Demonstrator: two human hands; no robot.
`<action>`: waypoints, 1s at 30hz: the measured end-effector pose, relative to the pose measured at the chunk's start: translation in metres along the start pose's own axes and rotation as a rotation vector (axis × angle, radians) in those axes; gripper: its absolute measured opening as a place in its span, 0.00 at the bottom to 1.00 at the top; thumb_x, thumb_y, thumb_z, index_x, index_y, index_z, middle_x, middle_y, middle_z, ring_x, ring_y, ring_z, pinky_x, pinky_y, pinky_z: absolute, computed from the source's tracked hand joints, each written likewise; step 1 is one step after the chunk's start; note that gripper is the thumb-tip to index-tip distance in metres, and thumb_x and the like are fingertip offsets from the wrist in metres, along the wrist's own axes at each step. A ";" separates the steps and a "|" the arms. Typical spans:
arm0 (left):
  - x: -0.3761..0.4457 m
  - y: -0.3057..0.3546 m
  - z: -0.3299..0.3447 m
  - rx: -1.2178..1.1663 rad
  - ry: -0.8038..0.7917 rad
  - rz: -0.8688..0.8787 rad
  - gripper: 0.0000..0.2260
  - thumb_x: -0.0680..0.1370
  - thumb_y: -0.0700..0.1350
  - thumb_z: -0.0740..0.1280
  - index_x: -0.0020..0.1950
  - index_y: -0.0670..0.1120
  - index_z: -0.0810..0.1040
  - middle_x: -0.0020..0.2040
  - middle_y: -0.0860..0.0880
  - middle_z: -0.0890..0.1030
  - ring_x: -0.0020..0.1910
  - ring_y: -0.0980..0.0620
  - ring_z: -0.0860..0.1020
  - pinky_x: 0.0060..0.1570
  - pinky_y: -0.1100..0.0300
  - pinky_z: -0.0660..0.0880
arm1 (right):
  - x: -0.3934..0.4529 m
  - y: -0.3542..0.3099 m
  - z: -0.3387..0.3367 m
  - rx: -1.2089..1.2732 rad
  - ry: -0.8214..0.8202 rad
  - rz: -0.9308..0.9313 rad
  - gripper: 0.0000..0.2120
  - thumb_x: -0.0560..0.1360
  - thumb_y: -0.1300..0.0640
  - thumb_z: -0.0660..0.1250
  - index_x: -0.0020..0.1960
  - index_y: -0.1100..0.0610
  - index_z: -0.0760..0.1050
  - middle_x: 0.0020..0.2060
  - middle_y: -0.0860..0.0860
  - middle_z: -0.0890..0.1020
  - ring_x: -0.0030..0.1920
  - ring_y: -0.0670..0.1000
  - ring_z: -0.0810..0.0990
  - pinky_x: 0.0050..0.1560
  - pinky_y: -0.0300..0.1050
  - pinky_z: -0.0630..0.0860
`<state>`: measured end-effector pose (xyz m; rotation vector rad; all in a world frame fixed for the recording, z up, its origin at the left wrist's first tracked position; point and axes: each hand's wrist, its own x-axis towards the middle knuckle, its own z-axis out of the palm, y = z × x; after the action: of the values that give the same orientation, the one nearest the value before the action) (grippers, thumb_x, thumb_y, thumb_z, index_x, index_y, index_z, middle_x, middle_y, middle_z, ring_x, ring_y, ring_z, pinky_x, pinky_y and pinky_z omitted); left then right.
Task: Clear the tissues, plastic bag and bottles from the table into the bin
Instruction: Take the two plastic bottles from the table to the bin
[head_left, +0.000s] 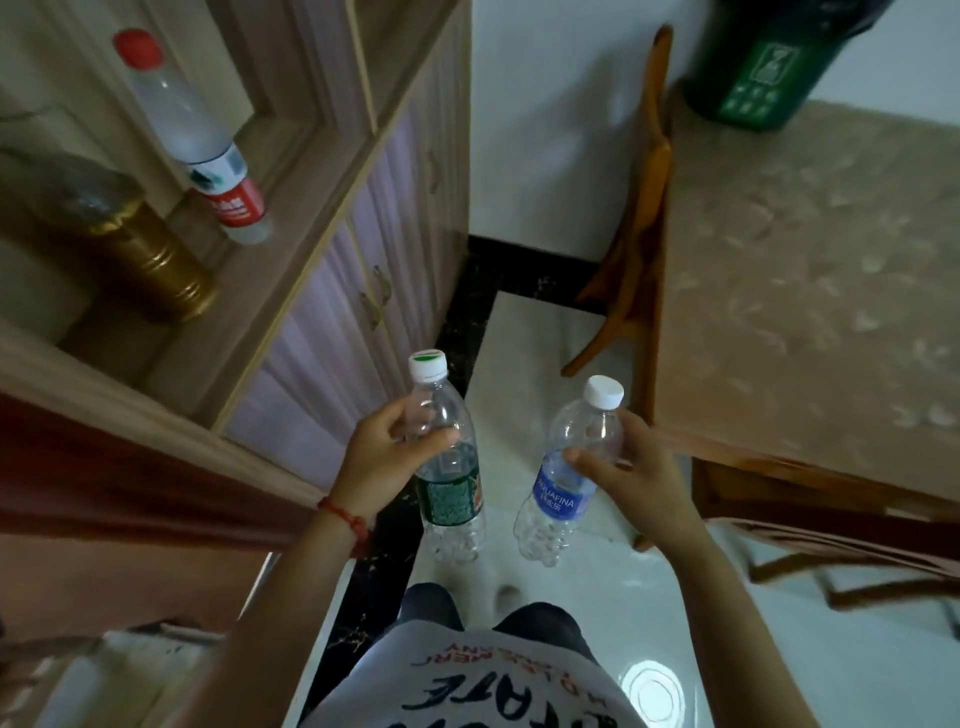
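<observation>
My left hand (382, 457) grips an empty clear bottle with a green label (451, 501) and a white cap, held upright over the floor. In my right hand (631, 480) is a second empty clear bottle with a blue label (558, 499), tilted slightly right. The two bottles hang side by side, a little apart. A green bin (763, 78) stands at the top right, on the far end of the table (810, 291), which has a beige patterned cloth.
A wooden cabinet (332, 270) runs along the left; on its shelf stand a red-capped bottle (197, 140) and a gold-lidded jar (130, 244). A wooden chair (644, 208) leans by the table's far corner. White tiled floor (535, 332) lies between cabinet and table.
</observation>
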<state>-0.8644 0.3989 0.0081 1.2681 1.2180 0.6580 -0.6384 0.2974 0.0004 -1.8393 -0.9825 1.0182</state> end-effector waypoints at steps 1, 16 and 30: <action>0.005 0.002 0.001 0.000 -0.023 0.008 0.17 0.58 0.52 0.74 0.45 0.53 0.79 0.43 0.53 0.82 0.43 0.59 0.79 0.37 0.72 0.73 | 0.001 0.000 -0.001 0.004 0.020 0.004 0.26 0.68 0.54 0.73 0.63 0.56 0.70 0.53 0.50 0.80 0.51 0.50 0.80 0.45 0.37 0.76; 0.156 0.045 0.023 -0.021 -0.054 0.047 0.14 0.69 0.37 0.72 0.54 0.45 0.77 0.46 0.48 0.80 0.46 0.54 0.78 0.37 0.73 0.74 | 0.137 -0.032 -0.024 0.013 0.068 -0.017 0.35 0.62 0.41 0.70 0.65 0.52 0.68 0.53 0.46 0.79 0.51 0.48 0.80 0.49 0.43 0.77; 0.337 0.135 0.070 -0.003 0.030 0.077 0.12 0.69 0.35 0.71 0.50 0.46 0.77 0.43 0.50 0.80 0.37 0.65 0.78 0.38 0.74 0.73 | 0.336 -0.092 -0.095 0.114 -0.002 -0.042 0.36 0.61 0.42 0.72 0.65 0.53 0.69 0.55 0.50 0.80 0.53 0.50 0.80 0.52 0.48 0.79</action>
<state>-0.6686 0.7128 0.0207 1.3117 1.1975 0.7367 -0.4501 0.6046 0.0237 -1.7183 -0.9414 1.0295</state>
